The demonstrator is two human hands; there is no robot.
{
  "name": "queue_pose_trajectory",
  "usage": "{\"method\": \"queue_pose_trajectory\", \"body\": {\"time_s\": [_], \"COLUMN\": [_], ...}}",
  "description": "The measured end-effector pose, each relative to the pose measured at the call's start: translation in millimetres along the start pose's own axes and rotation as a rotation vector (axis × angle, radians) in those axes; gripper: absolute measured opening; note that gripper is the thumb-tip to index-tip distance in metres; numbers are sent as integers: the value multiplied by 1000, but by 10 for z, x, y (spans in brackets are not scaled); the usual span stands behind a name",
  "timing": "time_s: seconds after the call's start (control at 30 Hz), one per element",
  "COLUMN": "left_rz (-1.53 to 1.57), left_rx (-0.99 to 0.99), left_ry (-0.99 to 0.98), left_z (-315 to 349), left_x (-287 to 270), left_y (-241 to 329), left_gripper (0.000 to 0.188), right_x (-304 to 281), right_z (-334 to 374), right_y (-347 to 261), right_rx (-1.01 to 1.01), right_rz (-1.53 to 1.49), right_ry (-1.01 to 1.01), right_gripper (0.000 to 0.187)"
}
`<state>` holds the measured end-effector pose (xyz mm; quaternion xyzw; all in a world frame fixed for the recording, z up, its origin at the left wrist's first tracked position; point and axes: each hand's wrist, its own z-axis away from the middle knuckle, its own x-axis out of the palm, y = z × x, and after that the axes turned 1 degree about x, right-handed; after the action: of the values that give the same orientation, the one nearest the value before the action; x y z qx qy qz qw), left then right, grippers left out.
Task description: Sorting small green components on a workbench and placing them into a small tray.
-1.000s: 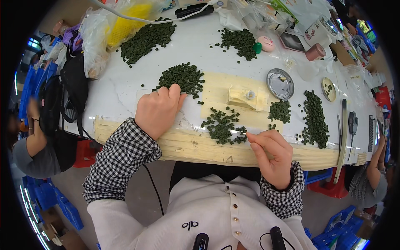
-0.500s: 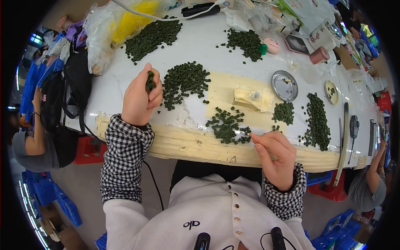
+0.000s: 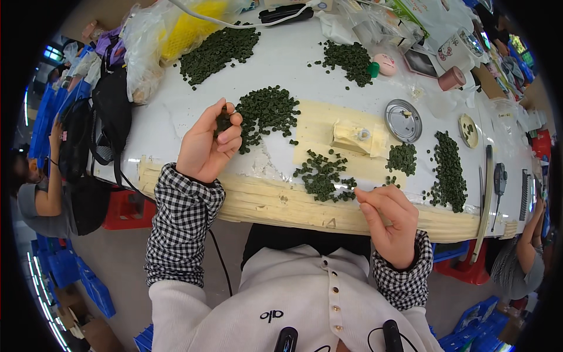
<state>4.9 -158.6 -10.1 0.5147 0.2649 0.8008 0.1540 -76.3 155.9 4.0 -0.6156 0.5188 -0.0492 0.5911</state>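
Observation:
My left hand [image 3: 210, 141] is curled around some small dark green pieces [image 3: 223, 120], raised beside a larger pile of the same pieces [image 3: 268, 111]. Thumb and fingertips pinched, my right hand [image 3: 389, 220] is at the right edge of a loose scatter of green pieces [image 3: 321, 179] near the table's front. Whatever sits between its fingertips is too small to make out. Behind the scatter stands a block wrapped in cream tape [image 3: 352, 141] with a small whitish ring on top. A small green heap [image 3: 402, 158] lies right of the block.
Further green piles lie at the back left [image 3: 217, 53], back middle [image 3: 349, 58] and right [image 3: 448, 170]. A round metal lid [image 3: 403, 120], a small dish [image 3: 468, 130] and a long curved strip [image 3: 485, 199] are on the right. Plastic bags [image 3: 141, 56] crowd the back left.
My left hand has shifted slightly right and down, its fingers turning around the green pieces. My right hand has stayed almost in place, still pinched.

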Motion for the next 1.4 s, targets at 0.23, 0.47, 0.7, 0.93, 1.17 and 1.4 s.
{"method": "queue_pose_trajectory", "body": {"time_s": [0.23, 0.47, 0.7, 0.93, 1.17, 1.4], "left_rz": [-4, 132, 52, -82, -13, 49], "left_rx": [41, 2, -36, -93, -122, -180], "left_ry": [14, -119, -119, -97, -68, -138], "left_z": [210, 355, 421, 477, 518, 503], "left_x": [223, 291, 491, 521, 539, 618], "left_y": [-194, -550, -821, -911, -958, -1090], "left_gripper": [19, 16, 16, 16, 23, 19], "right_x": [29, -187, -351, -112, -80, -31], "right_z": [11, -40, -10, -32, -80, -21], "right_y": [31, 109, 204, 177, 160, 21], "right_rx": [-13, 35, 15, -34, -51, 146], "right_rz": [1, 113, 400, 520, 437, -139], "right_ry": [10, 191, 153, 106, 124, 153], "right_gripper": [19, 13, 12, 13, 15, 15]}}
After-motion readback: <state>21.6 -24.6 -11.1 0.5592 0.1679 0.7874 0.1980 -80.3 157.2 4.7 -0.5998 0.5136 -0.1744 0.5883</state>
